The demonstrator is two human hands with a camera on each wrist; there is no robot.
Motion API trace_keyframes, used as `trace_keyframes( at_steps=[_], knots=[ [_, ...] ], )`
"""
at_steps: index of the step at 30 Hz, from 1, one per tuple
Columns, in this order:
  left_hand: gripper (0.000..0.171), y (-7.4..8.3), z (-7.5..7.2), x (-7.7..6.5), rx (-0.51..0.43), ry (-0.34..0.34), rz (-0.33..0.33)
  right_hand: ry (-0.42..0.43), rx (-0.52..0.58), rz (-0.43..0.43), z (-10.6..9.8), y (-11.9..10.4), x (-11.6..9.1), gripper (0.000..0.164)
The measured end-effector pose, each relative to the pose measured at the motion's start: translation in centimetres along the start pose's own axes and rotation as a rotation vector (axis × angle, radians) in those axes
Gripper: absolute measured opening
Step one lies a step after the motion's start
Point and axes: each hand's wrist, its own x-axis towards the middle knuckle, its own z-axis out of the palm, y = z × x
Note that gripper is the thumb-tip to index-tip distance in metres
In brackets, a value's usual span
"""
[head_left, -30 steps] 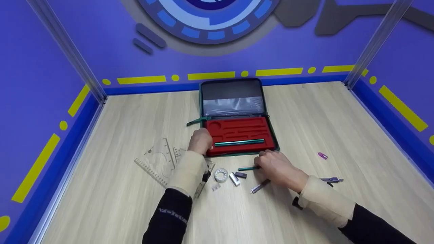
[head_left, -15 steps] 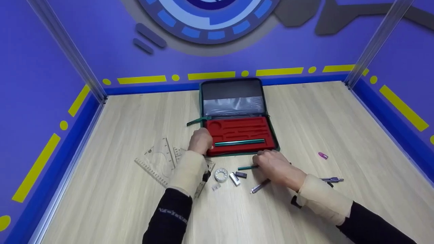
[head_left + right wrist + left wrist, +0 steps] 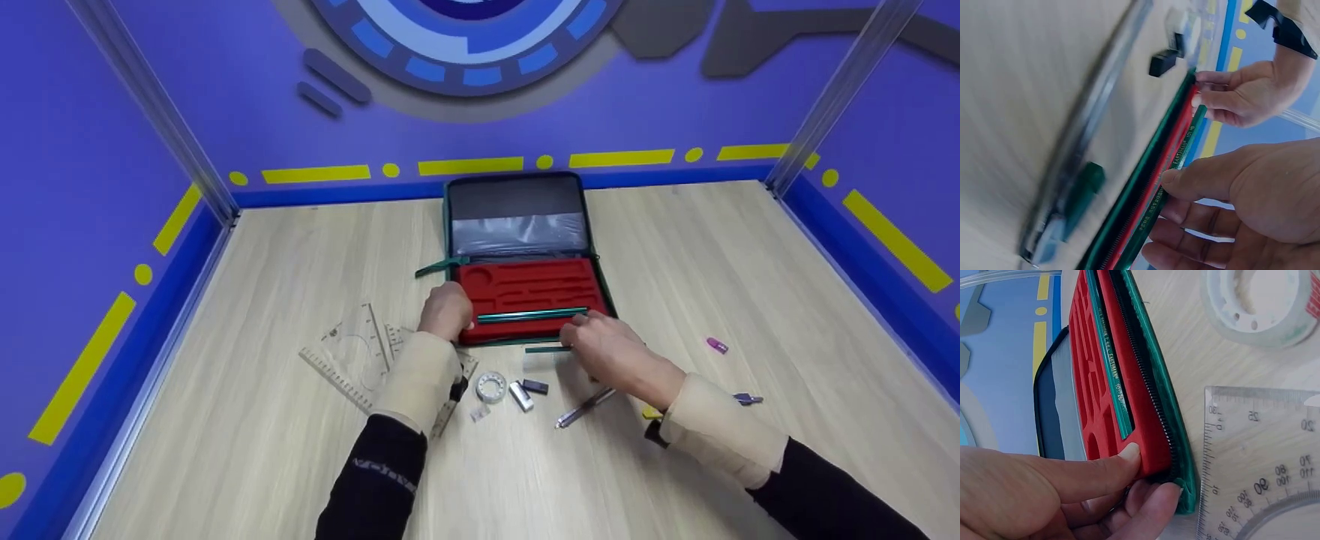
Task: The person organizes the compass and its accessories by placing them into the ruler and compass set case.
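Note:
An open zip case (image 3: 514, 217) with a red moulded tray (image 3: 525, 285) lies at the back of the table. My left hand (image 3: 447, 311) grips its front left corner; in the left wrist view the thumb (image 3: 1129, 453) presses on the tray and the fingers curl under the green edge. A green pencil (image 3: 1112, 365) lies in the tray's front slot. My right hand (image 3: 604, 337) pinches another green pencil (image 3: 1185, 149) between thumb and fingers, close over the case's front edge. Its tip end (image 3: 546, 350) sticks out to the left in the head view.
In front of the case lie a tape roll (image 3: 491, 387), a silver-white block (image 3: 521, 396), a dark block (image 3: 535, 386) and a silver pen (image 3: 585, 409). Clear set squares (image 3: 352, 349) are at left. A small pink piece (image 3: 717, 346) and a compass (image 3: 748, 399) lie at right.
My right hand has lifted the pencil from the table and moved it up toward the case's front edge. The left hand keeps its grip on the corner.

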Motion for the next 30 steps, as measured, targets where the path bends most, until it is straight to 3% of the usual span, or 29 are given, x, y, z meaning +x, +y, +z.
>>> trace_keyframes(
  at_steps=[3,15,30],
  knots=[
    [0.005,-0.1,0.0,0.0,0.0,0.001,0.014,0.033,0.012,-0.021,-0.5,0.4,0.1,0.013],
    [0.007,-0.1,-0.1,-0.1,0.004,-0.008,0.0,0.009,0.067,0.038,-2.7,1.2,1.6,0.014],
    [0.014,-0.1,-0.2,0.3,-0.026,-0.041,-0.009,-0.033,0.093,0.074,-3.5,1.3,3.6,0.025]
  ],
)
